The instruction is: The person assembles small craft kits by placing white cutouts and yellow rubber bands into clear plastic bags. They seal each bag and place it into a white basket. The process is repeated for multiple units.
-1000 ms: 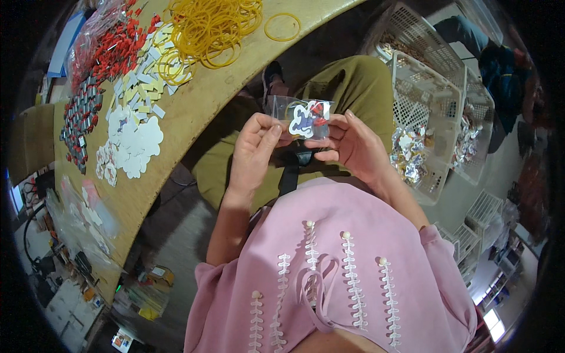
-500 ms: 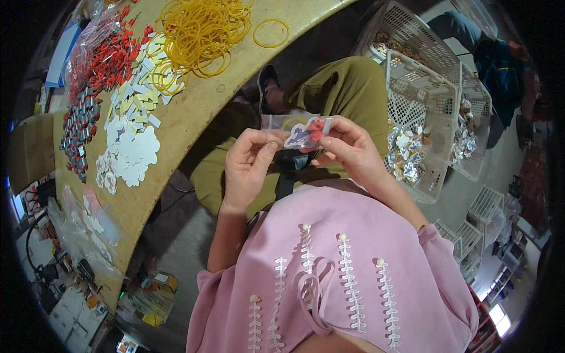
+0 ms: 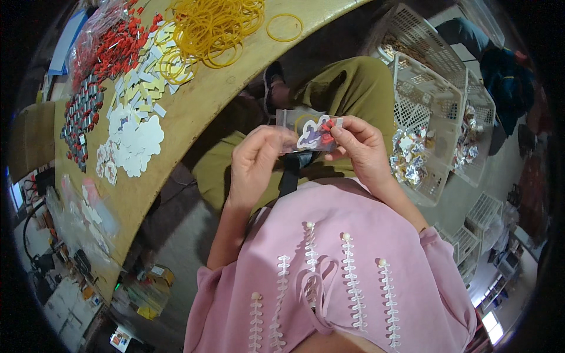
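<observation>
Over my lap, a small clear zip bag (image 3: 286, 120) is held out flat. Through the plastic show a white cut-out with a purple print (image 3: 315, 134), a yellow rubber band and a red piece (image 3: 328, 130). My right hand (image 3: 364, 147) pinches the bag's right end between thumb and fingers. At the bag's left end is my left hand (image 3: 254, 162), its fingers curled and smeared by motion. Whether those fingertips grip the plastic I cannot tell.
On the table (image 3: 197, 112) to my left lie yellow rubber bands (image 3: 218, 26), red parts (image 3: 120, 47), white and yellow slips (image 3: 144, 88), grey cylinders (image 3: 81, 120) and white cut-outs (image 3: 135, 144). At right, plastic crates (image 3: 438, 106) hold filled packets (image 3: 409, 156).
The bag and my right hand have shifted slightly to the right in the picture. My left hand has turned, with its fingers now blurred beside the bag. The table also appears a little farther right.
</observation>
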Motion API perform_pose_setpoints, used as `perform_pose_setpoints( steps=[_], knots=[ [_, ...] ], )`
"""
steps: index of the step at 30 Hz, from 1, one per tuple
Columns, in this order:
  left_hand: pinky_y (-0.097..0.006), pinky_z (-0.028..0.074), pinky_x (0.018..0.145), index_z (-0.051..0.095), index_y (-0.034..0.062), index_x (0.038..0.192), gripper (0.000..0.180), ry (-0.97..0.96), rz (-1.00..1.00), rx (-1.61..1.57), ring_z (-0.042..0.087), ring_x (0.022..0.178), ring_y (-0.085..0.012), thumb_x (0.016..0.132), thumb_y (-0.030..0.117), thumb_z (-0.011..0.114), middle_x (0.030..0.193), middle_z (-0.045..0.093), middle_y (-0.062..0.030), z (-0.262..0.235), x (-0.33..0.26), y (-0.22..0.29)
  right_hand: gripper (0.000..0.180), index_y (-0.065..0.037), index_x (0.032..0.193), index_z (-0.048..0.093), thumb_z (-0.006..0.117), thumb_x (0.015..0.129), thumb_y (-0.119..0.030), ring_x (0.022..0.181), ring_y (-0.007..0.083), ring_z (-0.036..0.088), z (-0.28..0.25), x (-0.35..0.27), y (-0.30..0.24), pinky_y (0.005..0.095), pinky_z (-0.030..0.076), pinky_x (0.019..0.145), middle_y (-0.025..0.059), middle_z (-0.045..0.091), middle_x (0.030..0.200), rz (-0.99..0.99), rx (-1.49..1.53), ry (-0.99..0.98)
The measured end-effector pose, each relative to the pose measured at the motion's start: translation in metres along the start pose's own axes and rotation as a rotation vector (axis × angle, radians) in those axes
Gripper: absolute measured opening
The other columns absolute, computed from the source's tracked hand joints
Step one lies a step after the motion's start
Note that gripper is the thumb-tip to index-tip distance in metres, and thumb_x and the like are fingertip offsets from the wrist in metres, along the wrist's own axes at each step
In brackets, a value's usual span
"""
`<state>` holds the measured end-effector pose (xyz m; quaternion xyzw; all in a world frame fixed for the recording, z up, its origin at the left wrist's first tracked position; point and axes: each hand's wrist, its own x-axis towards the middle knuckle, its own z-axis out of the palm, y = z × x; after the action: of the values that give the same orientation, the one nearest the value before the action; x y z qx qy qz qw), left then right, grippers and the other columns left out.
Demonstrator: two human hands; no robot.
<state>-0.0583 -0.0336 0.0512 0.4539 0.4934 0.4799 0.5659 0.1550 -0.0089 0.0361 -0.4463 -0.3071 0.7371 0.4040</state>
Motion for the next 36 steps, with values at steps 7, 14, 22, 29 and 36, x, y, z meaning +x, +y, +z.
perform_pose_setpoints(
  steps=[7,14,22,29,36],
  knots=[
    [-0.026,0.049,0.08,0.063,-0.0011,0.085,0.014,-0.023,-0.224,-0.31,0.06,0.087,-0.0088,0.096,0.005,0.057,0.093,0.065,-0.0043,-0.001,0.001,-0.008,0.009,-0.004,0.102,0.059,0.057,0.097,-0.011,0.085,0.0081,0.063,0.009,-0.001,-0.008,0.024,0.058,0.066,0.0023,0.063,0.095,0.075,-0.009,-0.045],
    [-0.035,0.051,0.071,0.07,0.0058,0.086,0.024,-0.108,0.637,0.59,0.063,0.084,-0.0244,0.064,-0.004,0.07,0.09,0.067,-0.0064,0.0,0.003,0.003,0.011,-0.004,0.103,0.06,0.056,0.093,-0.002,0.109,0.0182,0.06,0.0,0.005,0.005,0.0334,0.053,0.092,0.0131,0.053,0.133,0.007,0.245,-0.206],
    [-0.036,0.05,0.074,0.069,0.008,0.079,0.02,-0.135,0.828,0.6,0.062,0.085,-0.0209,0.06,0.007,0.074,0.087,0.068,-0.0014,-0.002,-0.008,0.012,0.04,0.005,0.131,0.048,0.048,0.1,-0.019,0.115,0.0309,0.06,-0.002,0.014,-0.011,0.0454,0.053,0.095,0.0236,0.055,0.128,0.426,0.656,-0.278],
    [-0.04,0.049,0.082,0.07,0.007,0.084,0.017,-0.104,0.812,0.724,0.06,0.095,-0.0239,0.067,0.003,0.073,0.103,0.067,-0.0063,-0.008,-0.01,0.006,0.027,-0.002,0.115,0.058,0.064,0.089,-0.007,0.088,0.0165,0.068,-0.013,0.013,0.001,0.0313,0.061,0.074,0.009,0.067,0.103,0.45,0.35,-0.256],
    [-0.035,0.046,0.093,0.07,0.0013,0.09,0.015,0.095,0.112,0.364,0.059,0.105,-0.0257,0.077,-0.006,0.067,0.123,0.06,-0.0138,-0.004,-0.016,-0.013,0.027,-0.004,0.114,0.056,0.064,0.088,-0.003,0.087,0.01,0.064,-0.009,0.008,0.004,0.0228,0.054,0.076,0.0044,0.064,0.1,0.245,0.219,-0.208]
  ],
)
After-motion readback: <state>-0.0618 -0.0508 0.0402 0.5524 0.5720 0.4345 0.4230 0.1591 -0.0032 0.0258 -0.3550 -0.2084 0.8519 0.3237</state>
